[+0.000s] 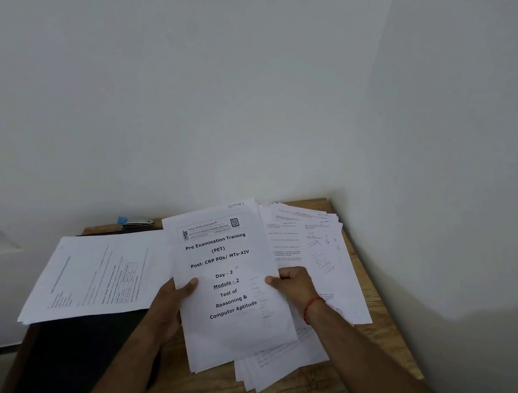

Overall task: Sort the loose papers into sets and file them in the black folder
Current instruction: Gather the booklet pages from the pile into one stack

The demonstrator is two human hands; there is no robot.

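– White walls (242, 88) meeting in a corner, wooden surface (386, 342) set into it. Status on the papers?

– Near the middle, held up off the surface and tilted toward the camera: cover-sheet set (226, 262), title page "Pre Examination Training". Pinched at its left edge by left hand (170, 304), thumb on top. Same grip at its right edge by right hand (293, 285). Likely raised that way to read the title and square the edges.

– Folder?

– Flat along the left edge, reaching the near-left corner: black folder (77, 353). Far part covered by printed sheets (95, 273), probably parked there as a sorted set. Open or closed: cannot tell.

– Everything else?

– Fanned along the right edge up to the far-right corner: loose papers (318, 247), with more under the held set toward the near edge. Unsorted by the look. At the far edge, behind the folder: stapler (136, 222), presumably kept in reach for binding sets.

– Risks?

– Guesswork: two-edge pinch on a thin stack, so lower sheets could slide out. Sheets on the folder blocking filing until shifted.
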